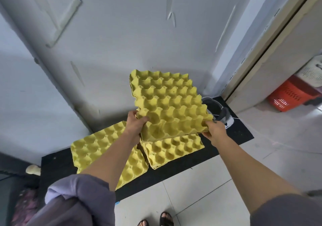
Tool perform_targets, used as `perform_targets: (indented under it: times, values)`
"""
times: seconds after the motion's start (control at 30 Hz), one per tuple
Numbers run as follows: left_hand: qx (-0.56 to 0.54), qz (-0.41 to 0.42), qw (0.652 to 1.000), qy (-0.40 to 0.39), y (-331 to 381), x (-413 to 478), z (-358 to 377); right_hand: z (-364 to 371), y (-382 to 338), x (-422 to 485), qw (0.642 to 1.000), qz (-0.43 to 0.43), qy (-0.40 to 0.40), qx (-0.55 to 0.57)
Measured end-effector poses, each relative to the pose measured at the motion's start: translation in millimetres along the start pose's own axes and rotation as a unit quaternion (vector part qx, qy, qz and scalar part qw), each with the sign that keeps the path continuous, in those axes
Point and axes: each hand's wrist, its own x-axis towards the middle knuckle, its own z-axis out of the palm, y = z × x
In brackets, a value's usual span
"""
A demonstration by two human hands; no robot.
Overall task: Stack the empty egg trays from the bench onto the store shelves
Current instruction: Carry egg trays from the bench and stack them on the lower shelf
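I hold a thin stack of yellow egg trays (167,102) tilted up in the air, its far end pointing at the grey wall. My left hand (135,123) grips its near left corner, thumb on top. My right hand (215,130) grips the near right corner. Directly below lies a second stack of yellow trays (174,149) on a black mat (174,173). A third stack of trays (97,149) lies to the left on the same mat, partly hidden by my left forearm.
The grey wall (122,42) rises just behind the mat. A grey and white device (221,114) sits at the mat's far right. An orange basket (292,96) stands beyond the door frame (271,42) on the right. White floor tiles and my sandalled feet (156,221) lie below.
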Motion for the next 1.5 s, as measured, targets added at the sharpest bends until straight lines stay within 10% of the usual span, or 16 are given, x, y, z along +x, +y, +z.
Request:
perform_targets:
  times: [0.67,1.5]
  values:
    - [0.221,0.213,0.942,0.134,20.1,-161.3,-88.5,11.3,-15.9,-148.7,0.970,-0.150,-0.146,0.122]
    - [0.043,0.251,0.892,0.373,-22.6,-481.7,-444.1,156.3,109.5,-533.7,0.830,-0.425,-0.361,-0.014]
